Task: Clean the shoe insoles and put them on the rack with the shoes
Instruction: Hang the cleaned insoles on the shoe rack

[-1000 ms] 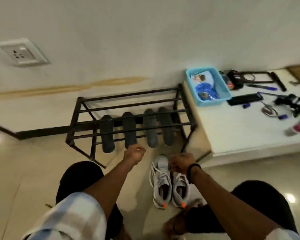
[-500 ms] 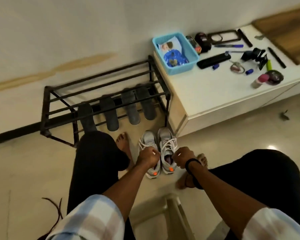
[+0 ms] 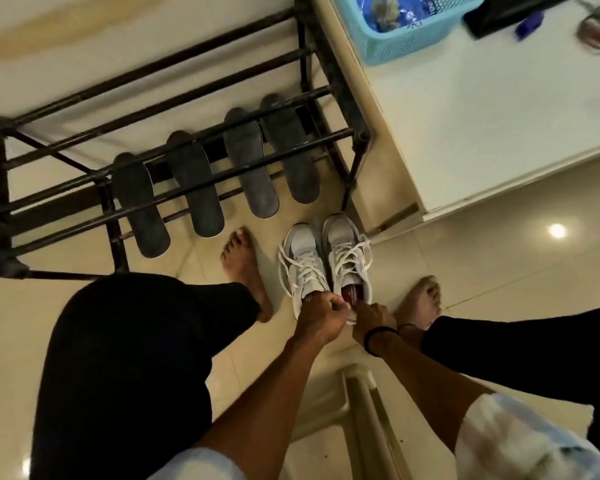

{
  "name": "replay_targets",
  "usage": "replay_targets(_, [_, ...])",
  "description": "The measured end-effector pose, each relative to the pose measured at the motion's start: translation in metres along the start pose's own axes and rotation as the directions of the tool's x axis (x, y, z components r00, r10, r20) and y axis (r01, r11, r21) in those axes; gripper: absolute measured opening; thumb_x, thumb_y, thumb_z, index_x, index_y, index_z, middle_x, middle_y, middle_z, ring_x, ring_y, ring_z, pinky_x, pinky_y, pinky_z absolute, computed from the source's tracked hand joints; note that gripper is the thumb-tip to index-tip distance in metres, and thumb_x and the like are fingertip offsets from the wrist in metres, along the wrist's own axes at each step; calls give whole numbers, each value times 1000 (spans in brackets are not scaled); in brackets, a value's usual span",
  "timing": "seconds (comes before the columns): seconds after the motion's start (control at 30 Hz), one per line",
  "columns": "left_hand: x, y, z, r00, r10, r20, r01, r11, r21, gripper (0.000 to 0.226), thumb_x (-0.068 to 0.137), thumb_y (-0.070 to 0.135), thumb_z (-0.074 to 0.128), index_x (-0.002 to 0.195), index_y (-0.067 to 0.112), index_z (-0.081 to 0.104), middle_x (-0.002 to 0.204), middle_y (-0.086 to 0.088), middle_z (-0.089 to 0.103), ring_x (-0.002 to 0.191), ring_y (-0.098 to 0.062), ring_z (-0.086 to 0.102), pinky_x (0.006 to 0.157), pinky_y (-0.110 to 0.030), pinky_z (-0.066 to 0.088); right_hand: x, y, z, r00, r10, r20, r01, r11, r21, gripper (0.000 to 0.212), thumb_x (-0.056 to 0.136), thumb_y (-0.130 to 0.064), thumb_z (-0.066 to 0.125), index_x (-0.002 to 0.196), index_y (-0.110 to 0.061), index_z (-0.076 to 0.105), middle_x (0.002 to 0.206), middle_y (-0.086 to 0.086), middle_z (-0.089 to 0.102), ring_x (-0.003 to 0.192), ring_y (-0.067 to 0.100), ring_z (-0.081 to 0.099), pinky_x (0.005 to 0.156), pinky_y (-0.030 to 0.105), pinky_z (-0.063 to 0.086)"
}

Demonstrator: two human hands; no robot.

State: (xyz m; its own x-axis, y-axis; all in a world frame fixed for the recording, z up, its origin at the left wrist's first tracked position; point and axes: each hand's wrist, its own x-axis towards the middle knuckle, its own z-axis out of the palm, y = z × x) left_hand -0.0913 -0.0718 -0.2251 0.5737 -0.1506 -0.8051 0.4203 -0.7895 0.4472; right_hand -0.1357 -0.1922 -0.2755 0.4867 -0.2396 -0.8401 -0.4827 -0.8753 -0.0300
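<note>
Head view, tiled floor [image 3: 499,258], left hand [image 3: 321,315] and right hand [image 3: 373,318] fingers gripping sneaker [image 3: 349,258] heels

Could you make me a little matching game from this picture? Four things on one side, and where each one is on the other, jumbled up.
Things:
1. insoles
2. sneakers
3. basket
4. left hand

Places:
A. on the white table
B. on the floor between the bare feet
C. on the rack's lower bars
D. at the heel of the left sneaker

Pairs: 1-C, 2-B, 3-A, 4-D
</note>
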Motion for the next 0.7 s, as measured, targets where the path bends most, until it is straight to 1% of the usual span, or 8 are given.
replay_targets(0.07, [0,-1,-5,1000,-9,3,9,1000,4,22,96,35,62,111,24,73,115,2,72,108,-21,67,88,-28,53,-3,-1,-7,998,18,-53,-19,1000,-23,38,94,-26,57,131,-21,53,129,9,61,121,29,57,94,36,50])
replay_targets(0.2, [-13,8,-21,998,20,-54,-18,999,41,17,95,37,60,105,30,72,115,6,73,108,-19,66,76,-22,45,-29,-1,-30,989,-27,-142,26,1000,-6,36,96,-41,54,131,-29,55,128,6,62,117,29,60,92,36,49])
replay_targets(0.27, [-25,17,-28,997,55,-60,-52,997,59,21,94,38,58,106,29,73,114,3,74,106,-22,68,80,-25,49,-51,-1,-48,982,-81,-171,79,997,-15,41,92,-46,57,131,-32,54,129,6,62,118,30,59,93,36,49])
replay_targets(0.33, [-41,30,-37,993,104,-62,-100,993,71,24,96,38,57,108,26,73,110,-2,75,103,-27,70,87,-30,53,-78,-1,-69,978,-123,-167,117,992,-43,48,84,-47,66,127,-28,56,129,5,62,118,30,59,94,37,50])
replay_targets(0.4, [-59,42,-47,986,158,-56,-153,984,96,25,98,37,57,110,23,73,114,-1,74,108,-26,68,92,-29,52,-108,-1,-88,978,-150,-143,140,987,-75,55,77,-49,73,124,-25,57,128,5,63,118,28,60,95,36,50])
replay_targets(0.53, [-96,60,-71,970,235,-61,-225,965,134,26,98,37,59,114,21,73,122,-2,72,112,-23,66,83,-24,48,-177,4,-121,959,-229,-169,207,969,-137,66,66,-61,75,122,-29,58,118,0,66,108,24,64,89,33,53])
replay_targets(0.63, [-129,78,-94,949,291,-123,-275,952,133,26,97,39,62,110,21,75,117,1,72,106,-19,66,79,-23,46,-235,15,-154,944,-264,-199,232,958,-170,52,67,-65,72,99,-26,57,106,1,69,96,24,65,83,33,55])
replay_targets(0.7, [-147,90,-108,937,315,-150,-305,948,90,27,97,40,62,110,20,75,114,1,73,97,-18,66,79,-30,52,-268,25,-174,923,-295,-247,259,951,-169,50,68,-67,73,92,-27,54,102,3,69,90,24,64,75,31,53])
